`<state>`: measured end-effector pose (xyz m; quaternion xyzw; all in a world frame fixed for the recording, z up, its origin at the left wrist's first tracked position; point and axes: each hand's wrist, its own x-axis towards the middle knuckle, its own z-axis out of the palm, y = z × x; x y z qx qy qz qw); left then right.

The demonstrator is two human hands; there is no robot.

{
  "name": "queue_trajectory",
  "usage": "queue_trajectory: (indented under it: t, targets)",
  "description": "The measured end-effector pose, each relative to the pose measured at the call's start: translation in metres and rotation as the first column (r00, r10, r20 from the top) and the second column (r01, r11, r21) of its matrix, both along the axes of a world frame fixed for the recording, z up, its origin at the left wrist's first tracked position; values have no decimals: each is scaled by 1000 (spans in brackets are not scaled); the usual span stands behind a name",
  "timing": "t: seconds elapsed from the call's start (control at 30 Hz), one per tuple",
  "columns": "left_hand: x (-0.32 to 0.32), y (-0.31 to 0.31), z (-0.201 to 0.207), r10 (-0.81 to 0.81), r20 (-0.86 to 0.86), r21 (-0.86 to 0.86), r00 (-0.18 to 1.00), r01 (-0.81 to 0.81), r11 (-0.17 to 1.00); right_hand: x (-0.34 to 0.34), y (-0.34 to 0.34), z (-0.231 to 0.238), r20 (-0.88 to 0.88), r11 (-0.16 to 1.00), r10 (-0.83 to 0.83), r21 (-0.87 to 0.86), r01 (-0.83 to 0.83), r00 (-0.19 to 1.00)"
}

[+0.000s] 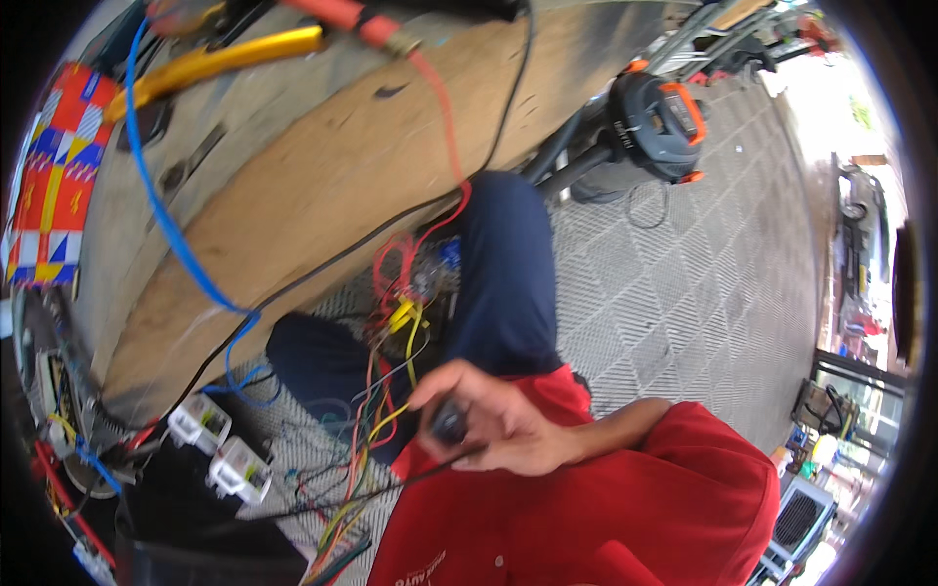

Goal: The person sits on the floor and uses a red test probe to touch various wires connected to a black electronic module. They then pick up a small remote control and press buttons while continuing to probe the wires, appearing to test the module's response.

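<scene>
My right hand (510,418) is raised in front of my red shirt, its fingers curled round a black round-ended thing (449,423) too blurred to name. A thin black cable (362,491) runs from beside this hand toward the lower left; whether it joins the held thing, I cannot tell. Just left of the hand hangs a loose bundle of coloured wires (366,430), with yellow connectors (402,314) higher up. My left hand is out of the picture.
A wooden workbench (322,166) spans the upper left, bearing a wrench (191,161), a yellow bar (225,66) and a blue cable (161,195). Two white plastic housings (220,444) sit at lower left. Beyond my knee stands a vacuum cleaner (650,127) on patterned floor tiles (674,283).
</scene>
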<state>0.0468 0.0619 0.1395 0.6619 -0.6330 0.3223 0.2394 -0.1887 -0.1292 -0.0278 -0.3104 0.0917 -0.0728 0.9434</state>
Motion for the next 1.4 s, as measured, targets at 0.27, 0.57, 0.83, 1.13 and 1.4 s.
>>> queue_trajectory:
  t: [0.27,0.57,0.83,1.13,1.4]
  targets:
    - [-8,1,4,38,-31,-15,999,-38,999,13,10,-62,-263,894,-293,-416,165,919]
    - [-11,-1,5,50,-40,-28,998,-51,998,26,3,-71,-81,657,-302,-740,145,950]
    - [-10,2,5,80,-50,-16,996,-80,997,38,2,-66,111,600,-166,-777,190,980]
    - [-10,-2,-6,171,-435,-5,884,-192,981,49,-5,-71,83,596,-10,-800,73,996]
    - [22,-21,-19,19,-600,-150,800,-136,979,55,-12,-62,-104,621,-116,-784,-10,988]
